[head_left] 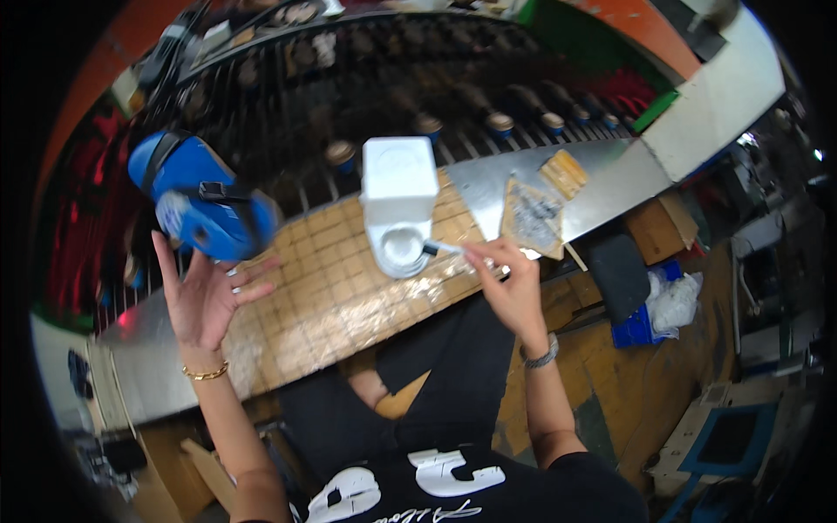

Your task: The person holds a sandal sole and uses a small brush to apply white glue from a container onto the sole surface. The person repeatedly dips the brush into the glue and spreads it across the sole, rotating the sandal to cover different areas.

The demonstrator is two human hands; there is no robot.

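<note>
Black shirt [571,488] with white lettering [427,460], right hand [512,289] gripping brush [446,247]

- Glare's catching brown mat [323,324] nr front
- Blue sandal [192,174] is blurring, esp. R side
- Upper bg [392,65] is lying dim
- Fisheye's bending edges, corners showing blk

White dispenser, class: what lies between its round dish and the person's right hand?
In the head view, a small brush-like tool: the right hand pinches its pale handle, and its dark tip points to the dish. Contact is unclear.
</note>
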